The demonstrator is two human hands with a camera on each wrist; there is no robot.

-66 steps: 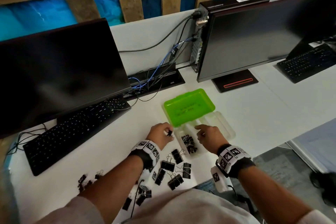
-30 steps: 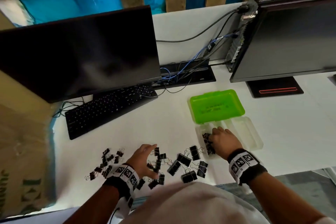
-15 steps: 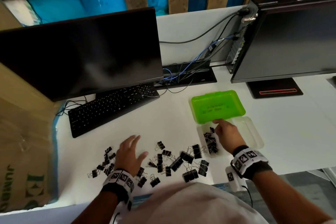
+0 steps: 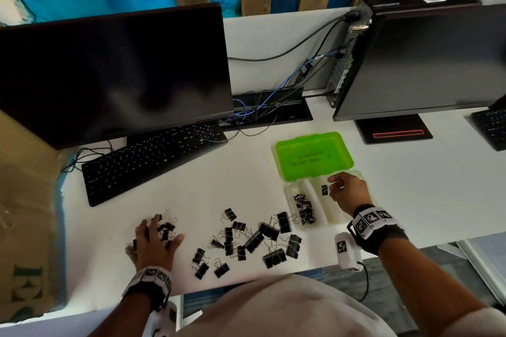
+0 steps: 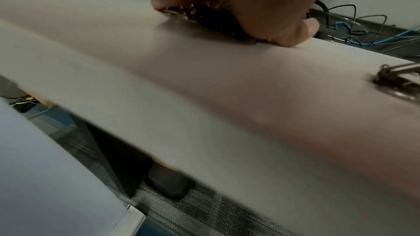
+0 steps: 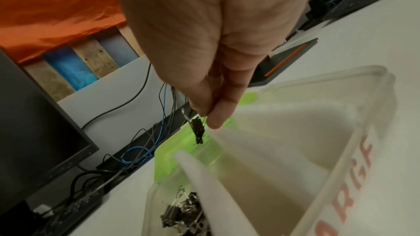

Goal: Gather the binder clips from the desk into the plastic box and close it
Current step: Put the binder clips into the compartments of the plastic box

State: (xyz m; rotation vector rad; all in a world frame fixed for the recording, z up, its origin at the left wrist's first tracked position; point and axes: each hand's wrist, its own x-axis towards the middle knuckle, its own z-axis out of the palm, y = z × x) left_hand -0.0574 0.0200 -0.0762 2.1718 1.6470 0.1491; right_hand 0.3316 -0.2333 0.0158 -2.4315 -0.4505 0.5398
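Right hand (image 4: 347, 193) above the clear plastic box (image 4: 332, 220), thumb and forefinger tips pinched together on the wire handle of one small black binder clip (image 6: 197, 129); clip body dangling below the fingertips, over the middle compartment, near the green lid (image 4: 313, 154) hinged open behind. Pile of small clips (image 4: 304, 208) already in the left compartment. Left hand (image 4: 153, 247) flat on the white desk (image 4: 224, 180), fingers spread over a cluster of small clips (image 4: 165, 227); some under the palm, some poking out between fingers and thumb. Loose scatter of larger clips (image 4: 254, 239) between the two hands, near the desk's front edge. Keyboard (image 4: 153, 156) and monitor (image 4: 109, 71) behind.
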